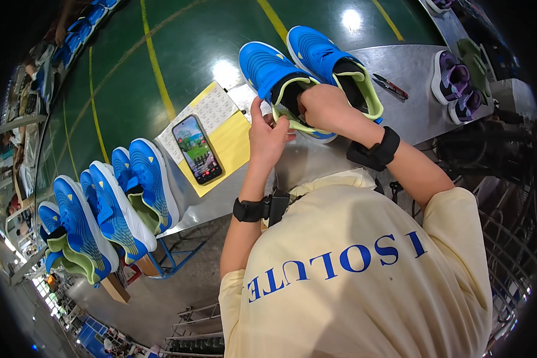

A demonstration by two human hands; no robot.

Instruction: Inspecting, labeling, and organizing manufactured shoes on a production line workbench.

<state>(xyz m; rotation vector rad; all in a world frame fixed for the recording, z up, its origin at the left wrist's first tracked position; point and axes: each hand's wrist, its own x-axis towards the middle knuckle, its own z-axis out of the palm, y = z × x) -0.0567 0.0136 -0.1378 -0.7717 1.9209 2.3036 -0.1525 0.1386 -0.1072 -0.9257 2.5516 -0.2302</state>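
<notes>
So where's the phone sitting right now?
In the head view the phone lies screen-up and lit on a yellow sheet on the metal table, left of the left hand and of the pair of blue shoes.

Pale yellow short-sleeved shirt (364, 280) (blue lettering on front); black wrist bands (253, 210) on both arms.

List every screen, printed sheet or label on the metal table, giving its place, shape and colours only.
Phone: on the yellow pad, left of the hands; black slab, lit screen, greenish picture.
White printed sheet: under the phone's far end; rectangular, gridded.
Yellow pad: table's left part, beside the left hand; rectangular.
</notes>
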